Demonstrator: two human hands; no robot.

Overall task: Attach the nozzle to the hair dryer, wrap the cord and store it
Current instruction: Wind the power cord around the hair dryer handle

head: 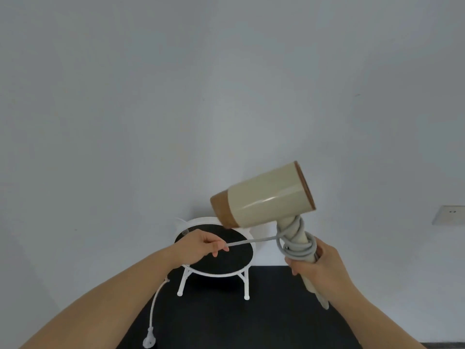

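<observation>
Several cord (pixel 298 244) loops already sit round the hair dryer (pixel 266 197) handle; right hand (pixel 319 263) grip clamps handle, steadying it above bench (pixel 276 311); left hand (pixel 201 244) pinches cord taut for next wrap; nozzle prob. fitted, blurry.

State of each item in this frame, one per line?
hair dryer: lifted, handle in right hand
cord: partly coiled around handle, pulled taut by left hand
plug: hanging loose, unplugged
round stand: upright, nothing visible on it

left hand (pixel 201 245): fingers pinched | right hand (pixel 319 263): fist closed, raised
</observation>
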